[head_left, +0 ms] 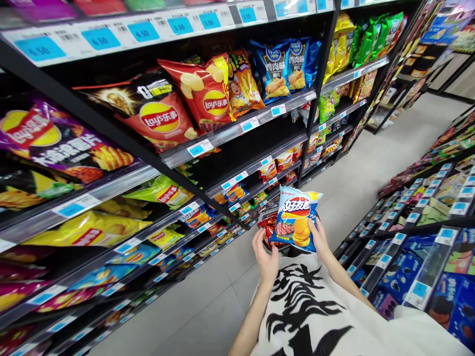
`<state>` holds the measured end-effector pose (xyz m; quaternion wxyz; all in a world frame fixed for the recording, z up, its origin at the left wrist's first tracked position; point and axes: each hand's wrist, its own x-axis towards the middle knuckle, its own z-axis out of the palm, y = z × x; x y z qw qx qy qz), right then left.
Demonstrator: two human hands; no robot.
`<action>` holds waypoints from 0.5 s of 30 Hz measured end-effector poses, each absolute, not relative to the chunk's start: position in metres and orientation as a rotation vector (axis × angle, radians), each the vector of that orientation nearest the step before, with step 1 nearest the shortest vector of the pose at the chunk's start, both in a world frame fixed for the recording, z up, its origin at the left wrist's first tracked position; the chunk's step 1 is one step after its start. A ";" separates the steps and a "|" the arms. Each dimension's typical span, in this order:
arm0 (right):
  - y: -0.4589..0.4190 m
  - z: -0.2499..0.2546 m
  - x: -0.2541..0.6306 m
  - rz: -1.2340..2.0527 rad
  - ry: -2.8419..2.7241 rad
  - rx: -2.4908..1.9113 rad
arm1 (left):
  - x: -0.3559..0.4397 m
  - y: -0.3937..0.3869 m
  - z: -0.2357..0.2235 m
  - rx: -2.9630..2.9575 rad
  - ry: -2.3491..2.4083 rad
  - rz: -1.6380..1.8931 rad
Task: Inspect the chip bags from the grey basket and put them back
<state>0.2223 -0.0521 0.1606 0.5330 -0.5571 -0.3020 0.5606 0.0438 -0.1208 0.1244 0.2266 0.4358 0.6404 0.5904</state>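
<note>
My right hand (318,236) grips the right side of a blue bag of chips (297,217), thumb on its front. The bag is tilted, its printed front facing me, with pictures of ridged chips on it. My left hand (266,257) is at the bag's lower left, its thumb and fingers apart. Behind that hand, a red shiny packet (267,228) shows at the edge of a dark basket (266,216), partly hidden by the blue bag. Whether my left fingertips touch the packet, I cannot tell.
Tall black shelves on the left carry red Lay's bags (215,101), blue chip bags (273,69) and a purple bag (63,138). Lower shelves with blue packages (399,272) line the right side. Between them runs a tiled aisle floor (386,143).
</note>
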 end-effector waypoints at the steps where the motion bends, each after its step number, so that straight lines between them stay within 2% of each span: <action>1: -0.052 0.160 0.222 1.344 -0.717 -1.328 | 0.046 -0.122 0.127 1.373 1.795 1.581; 7: -0.056 0.148 0.217 1.436 -0.665 -1.360 | 0.049 -0.125 0.122 1.995 1.760 1.260; 15: -0.065 0.140 0.204 1.625 -0.709 -1.237 | 0.043 -0.128 0.117 2.163 1.852 1.020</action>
